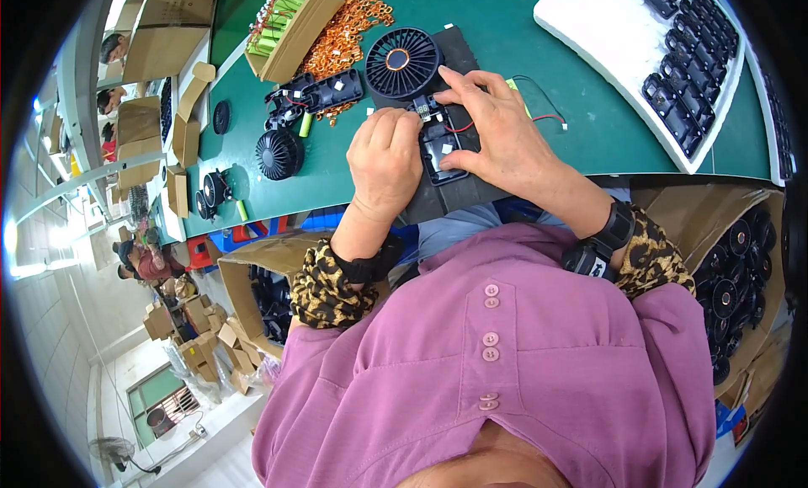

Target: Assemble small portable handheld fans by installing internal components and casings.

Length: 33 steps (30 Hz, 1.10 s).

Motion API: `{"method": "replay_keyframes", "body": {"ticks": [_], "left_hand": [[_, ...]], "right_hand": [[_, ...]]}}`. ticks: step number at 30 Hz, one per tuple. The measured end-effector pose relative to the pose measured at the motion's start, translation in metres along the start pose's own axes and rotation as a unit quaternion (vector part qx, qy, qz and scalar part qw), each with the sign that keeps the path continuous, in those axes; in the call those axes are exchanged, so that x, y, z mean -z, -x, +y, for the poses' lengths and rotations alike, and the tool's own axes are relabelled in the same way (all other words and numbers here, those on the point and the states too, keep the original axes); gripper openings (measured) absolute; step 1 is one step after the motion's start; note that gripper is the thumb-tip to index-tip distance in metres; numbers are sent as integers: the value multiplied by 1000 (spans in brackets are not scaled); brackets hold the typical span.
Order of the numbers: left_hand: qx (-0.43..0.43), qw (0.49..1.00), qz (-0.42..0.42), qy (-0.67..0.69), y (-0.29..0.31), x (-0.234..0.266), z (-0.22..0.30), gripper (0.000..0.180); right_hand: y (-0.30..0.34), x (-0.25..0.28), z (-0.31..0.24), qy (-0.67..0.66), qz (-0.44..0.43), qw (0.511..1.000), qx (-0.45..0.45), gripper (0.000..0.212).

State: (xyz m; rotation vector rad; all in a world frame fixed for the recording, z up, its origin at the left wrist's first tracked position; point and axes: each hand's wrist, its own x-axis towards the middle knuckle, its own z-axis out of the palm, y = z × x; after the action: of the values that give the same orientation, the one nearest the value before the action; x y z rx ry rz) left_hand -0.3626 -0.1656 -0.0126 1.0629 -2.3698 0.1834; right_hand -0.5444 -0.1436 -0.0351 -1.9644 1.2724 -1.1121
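A black handheld fan [402, 64] lies on a dark mat [459, 54], its round grille pointing away from me. Its handle casing [443, 151] is opened up, showing a small circuit board [427, 112] and a red wire. My left hand [385, 155] is closed at the left side of the handle, fingers curled; their tips are hidden, so what they pinch cannot be seen. My right hand [509, 138] holds the fan from the right, thumb on the casing's edge and index finger by the grille. Beside it lies a green battery [520, 96], partly covered, with thin wires.
More fan parts [279, 155] and a cylindrical cell [305, 124] lie leftward on the green table [337, 181]. A carton of green batteries [290, 42] stands beside orange rings [358, 21]. A white foam tray [593, 46] holds black casings. Boxes of parts [732, 269] flank me below.
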Motion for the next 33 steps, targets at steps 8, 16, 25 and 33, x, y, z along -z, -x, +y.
{"method": "replay_keyframes", "body": {"ticks": [8, 16, 25, 33], "left_hand": [[-2, 999, -34, -5, -6, 9, 1, 13], [-27, 998, -24, -45, -8, 6, 2, 11], [0, 999, 32, 31, 3, -3, -9, 12], [60, 994, 42, 82, 6, -3, -8, 12]], "right_hand": [[0, 1, 2, -1, 3, 1000, 0, 94], [0, 1, 2, 1, -1, 1000, 0, 94], [-4, 5, -3, 5, -21, 1000, -10, 91], [-18, 1, 2, 88, 65, 992, 68, 23]]}}
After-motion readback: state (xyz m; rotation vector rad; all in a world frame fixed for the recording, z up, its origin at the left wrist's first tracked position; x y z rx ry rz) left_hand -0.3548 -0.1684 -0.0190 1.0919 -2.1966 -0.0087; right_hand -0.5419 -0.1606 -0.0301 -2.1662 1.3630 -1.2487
